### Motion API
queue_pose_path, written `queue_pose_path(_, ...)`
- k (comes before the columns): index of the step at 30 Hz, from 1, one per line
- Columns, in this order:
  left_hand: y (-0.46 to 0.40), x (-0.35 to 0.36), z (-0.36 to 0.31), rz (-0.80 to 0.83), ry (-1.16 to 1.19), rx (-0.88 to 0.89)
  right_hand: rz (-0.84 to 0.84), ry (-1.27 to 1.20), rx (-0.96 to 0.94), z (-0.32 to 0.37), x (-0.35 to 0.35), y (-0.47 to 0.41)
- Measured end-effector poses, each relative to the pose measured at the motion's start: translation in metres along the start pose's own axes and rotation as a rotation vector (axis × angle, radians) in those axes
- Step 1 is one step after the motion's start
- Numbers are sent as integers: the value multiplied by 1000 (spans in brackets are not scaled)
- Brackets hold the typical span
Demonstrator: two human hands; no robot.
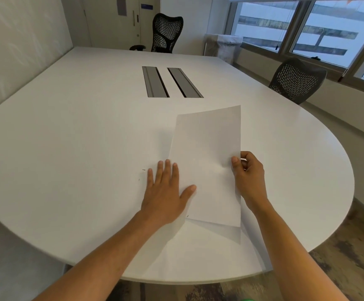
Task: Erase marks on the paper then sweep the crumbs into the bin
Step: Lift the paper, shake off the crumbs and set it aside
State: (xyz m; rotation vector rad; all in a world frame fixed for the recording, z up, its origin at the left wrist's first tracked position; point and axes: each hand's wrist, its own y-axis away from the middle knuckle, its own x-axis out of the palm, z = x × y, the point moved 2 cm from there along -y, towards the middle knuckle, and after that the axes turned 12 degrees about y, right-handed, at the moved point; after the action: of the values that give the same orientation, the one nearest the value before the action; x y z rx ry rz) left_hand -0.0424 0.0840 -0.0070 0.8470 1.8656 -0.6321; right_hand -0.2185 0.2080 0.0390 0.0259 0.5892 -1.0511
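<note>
Two hands work one sheet of paper [207, 161] near the desk's [79, 148] front edge. The right hand [249, 177] pinches the sheet's right edge between thumb and fingers, lifting it off the desk. The left hand [166, 190] lies flat, fingers straight, thumb on the sheet's left edge. A few small dark crumbs [143, 169] lie just left of that hand. A bin [226, 47] with a clear liner stands beyond the desk's far right corner.

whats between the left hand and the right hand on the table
In the head view, the sheet of paper spans the gap: the left hand lies flat with its thumb on the sheet, and the right hand pinches its right edge, lifting it.
</note>
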Motion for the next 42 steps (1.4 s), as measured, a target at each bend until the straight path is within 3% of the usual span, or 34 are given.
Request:
queue_pose_path(4, 4, 11, -20, 48, 8, 142, 11, 4, -6, 3, 2, -3)
queue_pose_path(7, 1, 9, -4, 74, -1, 22, -8, 5, -7, 3, -2, -7)
queue_pose_path(10, -3, -2, 9, -82, 7, -66, -26, 13, -10, 2, -4, -10)
queue_pose_path(13, 1, -5, -14, -195, 46, 111, -6, 16, -28, 4, 1, -8)
queue_pose_path(16, 12, 7, -42, -54, 42, 252, 13, 28, -54, 7, 8, -7)
queue_pose_path(21, 6, 12, -9, 121, 24, 74, -13, 11, -41, 2, -4, -15)
queue_pose_path(30, -23, -26, 38, 55, 137, -10, -45, -36, 59, -5, -11, -42)
queue_pose_path(34, -37, -27, 60, 105, 121, -61, -33, -51, 120, -10, -6, -71)
queue_pose_path(42, -41, -20, 83, 86, 133, 41, 59, -19, 157, -14, 22, -131)
